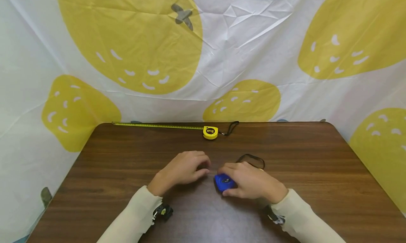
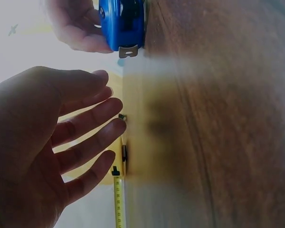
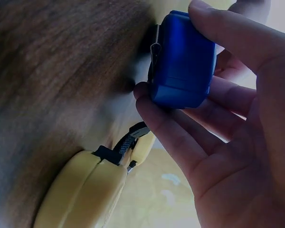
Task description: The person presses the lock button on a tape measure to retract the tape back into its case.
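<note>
My right hand (image 1: 250,181) grips a blue tape measure (image 1: 224,182) close over the table, thumb on one side and fingers on the other. Its metal end hook (image 2: 128,51) shows at the case's lower end in the left wrist view. To the left, my left hand (image 1: 187,167) holds nothing; its fingers are loosely bent and apart, facing the blue case. A yellow tape measure (image 3: 80,190) with a black strap (image 1: 253,160) lies by the right hand, mostly hidden behind it in the head view.
Along the table's (image 1: 142,144) back edge lies another yellow tape measure (image 1: 210,132), its blade (image 1: 158,126) pulled out to the left and its black wrist strap (image 1: 233,127) to the right. A white cloth (image 1: 253,59) with yellow fruit shapes hangs behind and at both sides.
</note>
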`<state>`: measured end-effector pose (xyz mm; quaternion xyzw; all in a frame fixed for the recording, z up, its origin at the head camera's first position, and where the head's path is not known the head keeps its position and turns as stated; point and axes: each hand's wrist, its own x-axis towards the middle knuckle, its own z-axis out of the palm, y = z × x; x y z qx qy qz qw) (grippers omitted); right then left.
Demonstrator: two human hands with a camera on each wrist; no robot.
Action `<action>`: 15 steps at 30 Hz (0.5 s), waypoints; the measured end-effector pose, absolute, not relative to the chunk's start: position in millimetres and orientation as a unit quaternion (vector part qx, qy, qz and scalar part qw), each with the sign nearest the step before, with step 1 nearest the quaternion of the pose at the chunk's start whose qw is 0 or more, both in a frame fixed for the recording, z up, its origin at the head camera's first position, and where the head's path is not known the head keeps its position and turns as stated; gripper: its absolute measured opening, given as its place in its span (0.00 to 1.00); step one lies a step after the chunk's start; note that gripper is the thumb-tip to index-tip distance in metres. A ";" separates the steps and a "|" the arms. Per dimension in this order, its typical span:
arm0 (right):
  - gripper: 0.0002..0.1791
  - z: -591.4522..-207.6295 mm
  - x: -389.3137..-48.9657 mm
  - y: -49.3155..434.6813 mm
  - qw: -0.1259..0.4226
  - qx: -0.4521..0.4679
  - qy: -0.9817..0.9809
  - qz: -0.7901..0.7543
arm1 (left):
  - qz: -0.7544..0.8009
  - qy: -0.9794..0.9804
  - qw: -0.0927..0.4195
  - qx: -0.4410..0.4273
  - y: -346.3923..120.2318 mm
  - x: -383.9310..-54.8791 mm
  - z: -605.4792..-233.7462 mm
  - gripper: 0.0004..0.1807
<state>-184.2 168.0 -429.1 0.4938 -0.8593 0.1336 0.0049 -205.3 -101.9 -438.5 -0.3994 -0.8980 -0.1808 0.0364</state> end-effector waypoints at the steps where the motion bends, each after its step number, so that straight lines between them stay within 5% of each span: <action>1: 0.28 -429.3 -184.0 167.7 0.006 0.493 -0.860 0.133 | -0.182 -0.899 0.035 -0.397 -102.3 -205.5 -438.2 0.08; 15: 0.31 -429.4 -181.0 166.3 0.006 0.478 -0.868 0.131 | -0.182 -0.905 0.020 -0.383 -108.0 -207.5 -436.5 0.07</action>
